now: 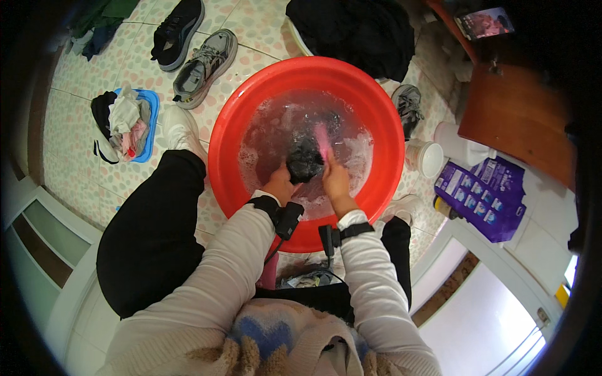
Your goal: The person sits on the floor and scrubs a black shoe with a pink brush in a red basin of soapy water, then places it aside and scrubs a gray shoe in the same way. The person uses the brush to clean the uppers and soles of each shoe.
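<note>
A large red plastic basin stands on the floor between my legs, holding cloudy, sudsy water. Inside it, my left hand grips the near left side of a wet black article; whether it is a shoe or cloth I cannot tell. My right hand is closed around the handle of a pink brush, just right of the black article. The brush's far end is blurred near the water. Both wrists wear black straps with small devices.
Beyond the basin lie black clothes in a pale tub. A black shoe, a grey sneaker and a blue basket of laundry are left. Rightward are another sneaker, a white bucket, purple packaging and a brown wooden panel.
</note>
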### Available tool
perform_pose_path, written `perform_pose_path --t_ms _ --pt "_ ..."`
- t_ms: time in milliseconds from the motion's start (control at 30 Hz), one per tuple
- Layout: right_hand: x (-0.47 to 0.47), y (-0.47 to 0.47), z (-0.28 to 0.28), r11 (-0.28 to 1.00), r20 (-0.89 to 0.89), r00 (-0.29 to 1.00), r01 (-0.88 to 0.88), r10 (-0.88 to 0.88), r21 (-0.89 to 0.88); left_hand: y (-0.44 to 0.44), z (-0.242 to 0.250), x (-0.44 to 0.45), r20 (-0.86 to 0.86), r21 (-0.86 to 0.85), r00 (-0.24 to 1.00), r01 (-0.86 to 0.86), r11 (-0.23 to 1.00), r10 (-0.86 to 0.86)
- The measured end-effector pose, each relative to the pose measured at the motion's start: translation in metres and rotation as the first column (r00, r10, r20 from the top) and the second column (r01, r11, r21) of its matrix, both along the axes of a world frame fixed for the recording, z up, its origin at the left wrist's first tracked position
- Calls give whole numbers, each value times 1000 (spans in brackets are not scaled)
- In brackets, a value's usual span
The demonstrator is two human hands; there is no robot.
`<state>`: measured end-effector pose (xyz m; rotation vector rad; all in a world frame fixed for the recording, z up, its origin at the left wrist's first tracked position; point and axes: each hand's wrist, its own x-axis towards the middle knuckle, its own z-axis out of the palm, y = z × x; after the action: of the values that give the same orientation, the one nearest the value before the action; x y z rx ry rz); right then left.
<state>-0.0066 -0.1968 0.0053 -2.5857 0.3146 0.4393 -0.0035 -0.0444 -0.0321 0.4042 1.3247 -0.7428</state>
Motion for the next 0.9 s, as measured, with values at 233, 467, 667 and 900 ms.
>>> perform_pose_path --t_ms 233,467,667,900 --pt "-44 4 61 980 -128 991 -9 35 198 5 -8 -12 213 116 965 129 985 -152" --pt "14 -22 11 990 480 870 58 -114 129 -2 -40 -25 271 -18 963 1 1000 4" --pt "-15 -1 -23 968 84 969 221 -232 114 -3 -38 -39 734 208 600 248 946 -319" --pt "-75 32 24 950 45 980 175 -193 259 4 1 -29 701 499 388 333 800 -598"
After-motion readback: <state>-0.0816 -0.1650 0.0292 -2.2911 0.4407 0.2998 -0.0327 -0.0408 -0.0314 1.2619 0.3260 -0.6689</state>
